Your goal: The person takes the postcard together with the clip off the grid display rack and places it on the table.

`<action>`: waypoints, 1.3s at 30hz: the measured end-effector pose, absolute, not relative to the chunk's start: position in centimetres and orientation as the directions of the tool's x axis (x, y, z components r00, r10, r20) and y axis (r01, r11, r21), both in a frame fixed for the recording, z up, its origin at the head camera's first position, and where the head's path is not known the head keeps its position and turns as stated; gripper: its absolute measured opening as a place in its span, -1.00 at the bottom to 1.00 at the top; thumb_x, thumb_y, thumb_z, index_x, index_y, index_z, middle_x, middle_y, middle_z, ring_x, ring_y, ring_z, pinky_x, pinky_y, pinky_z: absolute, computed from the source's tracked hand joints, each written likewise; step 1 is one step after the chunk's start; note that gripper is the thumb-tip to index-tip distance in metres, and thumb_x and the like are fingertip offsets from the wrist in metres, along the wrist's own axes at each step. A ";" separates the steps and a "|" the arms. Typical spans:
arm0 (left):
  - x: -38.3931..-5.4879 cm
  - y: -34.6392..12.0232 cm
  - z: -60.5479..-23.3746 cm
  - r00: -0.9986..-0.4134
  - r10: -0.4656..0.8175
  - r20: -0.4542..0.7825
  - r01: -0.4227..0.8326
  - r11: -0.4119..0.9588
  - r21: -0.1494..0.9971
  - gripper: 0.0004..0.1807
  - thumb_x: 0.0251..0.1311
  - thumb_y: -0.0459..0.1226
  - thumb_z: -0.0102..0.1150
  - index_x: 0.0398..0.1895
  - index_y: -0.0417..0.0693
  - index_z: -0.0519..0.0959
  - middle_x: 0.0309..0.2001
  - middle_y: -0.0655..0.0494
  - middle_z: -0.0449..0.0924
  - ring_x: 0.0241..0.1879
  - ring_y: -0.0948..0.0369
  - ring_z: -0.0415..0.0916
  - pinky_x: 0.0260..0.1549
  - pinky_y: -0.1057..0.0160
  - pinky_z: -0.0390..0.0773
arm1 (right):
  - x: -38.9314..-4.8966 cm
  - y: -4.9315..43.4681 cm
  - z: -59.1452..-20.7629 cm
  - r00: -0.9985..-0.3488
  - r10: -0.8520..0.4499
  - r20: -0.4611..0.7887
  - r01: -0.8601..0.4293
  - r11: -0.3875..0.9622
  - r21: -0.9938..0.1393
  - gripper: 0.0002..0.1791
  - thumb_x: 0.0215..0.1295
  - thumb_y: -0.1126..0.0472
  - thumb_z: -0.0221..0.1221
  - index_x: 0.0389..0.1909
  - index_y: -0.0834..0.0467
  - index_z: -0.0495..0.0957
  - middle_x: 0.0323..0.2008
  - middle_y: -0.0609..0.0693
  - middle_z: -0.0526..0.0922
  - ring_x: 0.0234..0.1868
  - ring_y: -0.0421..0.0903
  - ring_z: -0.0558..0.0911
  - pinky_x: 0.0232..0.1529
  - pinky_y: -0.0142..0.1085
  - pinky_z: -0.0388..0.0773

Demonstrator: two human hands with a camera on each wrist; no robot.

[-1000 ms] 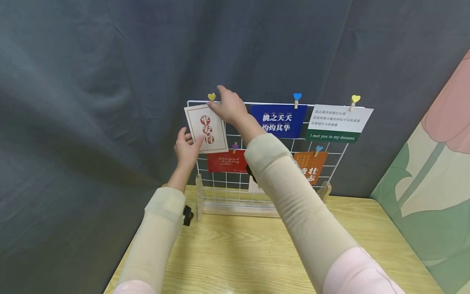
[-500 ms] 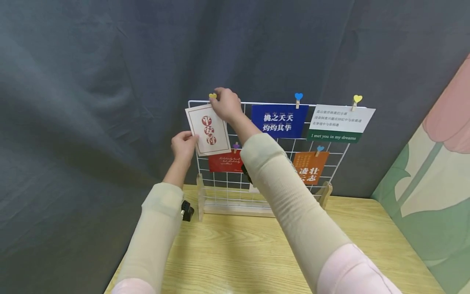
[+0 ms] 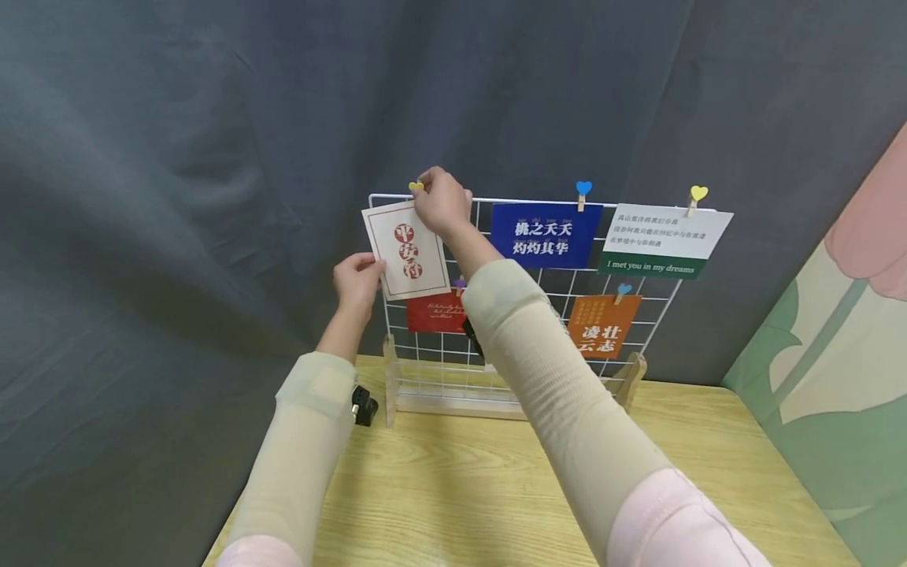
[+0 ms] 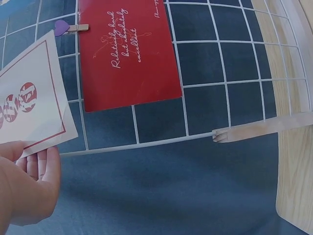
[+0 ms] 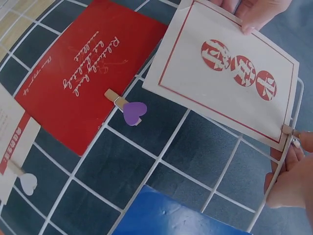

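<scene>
Card (image 3: 408, 252), flat paper rectangle: left fingers (image 4: 44, 164) pinch edge; right fingers (image 5: 292, 159) clamp yellow-hearted wooden clip (image 3: 415, 187).

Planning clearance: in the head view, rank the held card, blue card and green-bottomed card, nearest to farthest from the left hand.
1. Held card: pinched by left hand.
2. Blue card: top middle.
3. Green-bottomed card: top right.

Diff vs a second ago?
The right hand, earlier with fingers spread beside the yellow heart clip, now pinches it. The left hand has drawn its thumb back leftward to the edge of the red-lettered card, which it still holds. The blue card and orange card stayed clipped in place.
</scene>
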State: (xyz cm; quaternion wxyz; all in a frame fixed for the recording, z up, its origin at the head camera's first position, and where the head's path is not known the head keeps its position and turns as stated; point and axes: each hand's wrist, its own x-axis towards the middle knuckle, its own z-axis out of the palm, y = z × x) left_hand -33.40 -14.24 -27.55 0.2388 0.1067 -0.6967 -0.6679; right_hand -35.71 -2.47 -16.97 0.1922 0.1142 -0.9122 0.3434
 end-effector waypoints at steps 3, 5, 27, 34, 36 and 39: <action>-33.4 -14.2 -27.5 -0.864 -0.468 0.186 0.166 0.084 0.983 -0.80 0.03 -0.41 0.10 -0.26 -0.34 0.52 -0.30 -0.10 0.50 -0.46 0.20 0.39 -0.50 0.36 0.44 | -35.8 -2.4 -17.0 -0.898 -0.065 0.435 -0.344 0.721 -0.602 -0.73 0.25 0.10 -0.04 -0.10 0.12 0.40 -0.23 -0.05 0.52 -0.19 -0.16 0.45 -0.02 -0.33 0.07; -33.4 -14.1 -27.6 -0.869 -0.461 0.180 0.167 0.069 0.984 -0.81 0.04 -0.42 0.09 -0.25 -0.35 0.51 -0.30 -0.10 0.49 -0.45 0.20 0.40 -0.43 0.30 0.47 | -35.9 -2.4 -17.1 -0.897 -0.055 0.438 -0.343 0.711 -0.614 -0.77 0.25 0.10 -0.04 -0.14 0.11 0.40 -0.26 -0.06 0.52 -0.22 -0.17 0.45 -0.02 -0.32 0.07; -33.6 -14.5 -27.6 -0.914 -0.392 0.106 0.153 -0.089 0.984 -0.76 0.05 -0.43 0.09 -0.19 -0.35 0.50 -0.27 -0.06 0.48 -0.41 0.21 0.46 -0.26 0.24 0.48 | -35.6 -1.6 -17.2 -0.871 -0.035 0.489 -0.399 0.629 -0.667 -0.86 0.22 0.15 0.02 -0.26 0.10 0.43 -0.33 -0.07 0.52 -0.27 -0.17 0.44 0.03 -0.35 0.03; -33.4 -14.6 -27.5 -0.921 -0.377 0.100 0.155 -0.117 0.981 -0.75 0.04 -0.43 0.10 -0.17 -0.35 0.51 -0.27 -0.08 0.50 -0.45 0.24 0.48 -0.25 0.21 0.47 | -35.5 -1.5 -17.3 -0.879 -0.021 0.476 -0.392 0.599 -0.698 -0.86 0.22 0.15 0.01 -0.24 0.10 0.42 -0.33 -0.07 0.49 -0.26 -0.15 0.41 0.00 -0.36 0.06; -33.4 -14.7 -27.6 -0.924 -0.371 0.098 0.152 -0.118 0.981 -0.75 0.04 -0.43 0.11 -0.17 -0.34 0.51 -0.27 -0.08 0.51 -0.45 0.24 0.48 -0.25 0.22 0.48 | -35.5 -1.5 -17.4 -0.877 -0.018 0.481 -0.395 0.597 -0.698 -0.86 0.23 0.15 0.00 -0.24 0.09 0.41 -0.35 -0.08 0.48 -0.28 -0.16 0.41 -0.01 -0.37 0.06; -33.4 -14.7 -27.7 -0.927 -0.364 0.095 0.144 -0.111 0.983 -0.75 0.04 -0.42 0.11 -0.17 -0.33 0.52 -0.26 -0.08 0.51 -0.44 0.24 0.48 -0.26 0.23 0.48 | -35.5 -1.5 -17.6 -0.873 -0.016 0.488 -0.399 0.597 -0.696 -0.86 0.23 0.14 -0.01 -0.24 0.09 0.41 -0.37 -0.08 0.48 -0.29 -0.16 0.41 -0.02 -0.38 0.06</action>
